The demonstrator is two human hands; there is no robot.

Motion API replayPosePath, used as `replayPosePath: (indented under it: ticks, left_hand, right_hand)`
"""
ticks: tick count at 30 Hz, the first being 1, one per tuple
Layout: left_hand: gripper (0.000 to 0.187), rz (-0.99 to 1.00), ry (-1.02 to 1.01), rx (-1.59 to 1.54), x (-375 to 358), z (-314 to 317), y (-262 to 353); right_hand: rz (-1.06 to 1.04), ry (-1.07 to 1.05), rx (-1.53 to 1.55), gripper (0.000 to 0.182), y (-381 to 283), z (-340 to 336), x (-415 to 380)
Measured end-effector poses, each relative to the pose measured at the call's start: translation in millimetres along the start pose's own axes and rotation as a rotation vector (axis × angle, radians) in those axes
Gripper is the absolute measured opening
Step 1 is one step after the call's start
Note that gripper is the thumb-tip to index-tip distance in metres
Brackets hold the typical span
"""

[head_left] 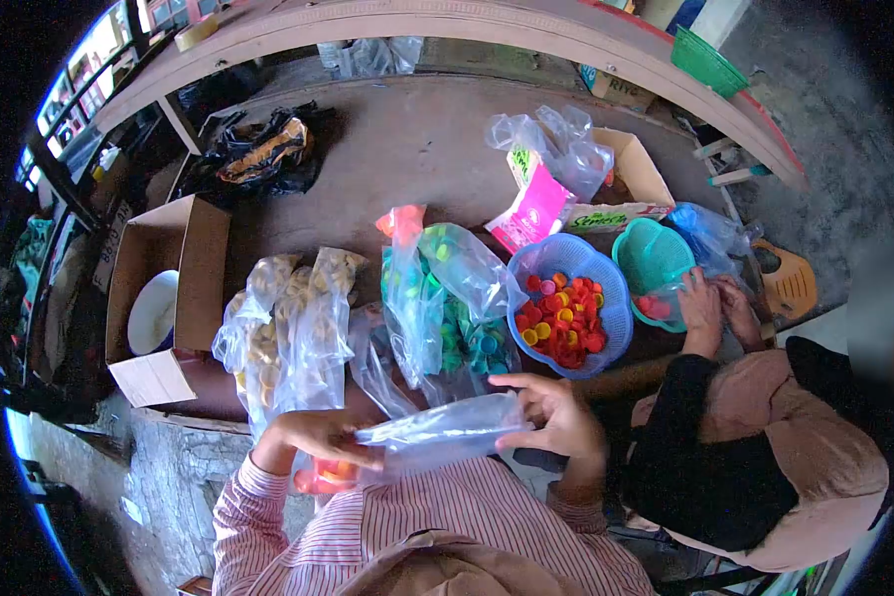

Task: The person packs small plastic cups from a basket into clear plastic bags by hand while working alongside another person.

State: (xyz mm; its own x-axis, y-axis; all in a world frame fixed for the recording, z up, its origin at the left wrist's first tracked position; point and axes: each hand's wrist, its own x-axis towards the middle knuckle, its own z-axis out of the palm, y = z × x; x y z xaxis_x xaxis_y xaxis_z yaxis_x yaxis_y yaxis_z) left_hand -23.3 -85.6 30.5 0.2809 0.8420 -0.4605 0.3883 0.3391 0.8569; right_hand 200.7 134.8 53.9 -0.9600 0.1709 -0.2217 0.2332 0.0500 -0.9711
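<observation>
A clear plastic bag (442, 434) stretches between my two hands, in front of the striped shirt. My left hand (323, 437) is closed on the bag's left end, where red and orange caps (326, 476) show inside. At the other end, my right hand (556, 417) pinches the bag's edge with curved fingers. Beyond it, a blue basket (618, 288) holds red, orange and yellow caps. Filled bags of green and teal caps (432, 308) lie left of the basket, and bags of tan caps (308, 298) lie farther left.
A co-worker's hands (705, 308) are at a teal basket (656, 248) on the right. An open cardboard box (204, 268) holds a white bowl (154, 313) at the left. Behind are a black bag (308, 169) and another box (641, 169) with plastic bags.
</observation>
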Motion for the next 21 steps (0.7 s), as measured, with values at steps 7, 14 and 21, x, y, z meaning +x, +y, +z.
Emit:
replayPosePath:
  ticks: [7, 14, 21]
  left_hand:
    - [0.047, 0.076, -0.153, -0.048, -12, -53, 5]
    - [0.025, 0.184, 0.76, 0.324, -10, -182, 15]
    - [0.027, -0.032, 1.101, 0.423, 85, -282, -79]
  right_hand:
    - [-0.053, 0.271, -0.061, 0.073, -18, -42, -12]
    - [-0.024, 0.359, -0.194, 0.061, 1, -31, 7]
    - [0.084, 0.484, -0.337, 0.057, 17, -25, 9]
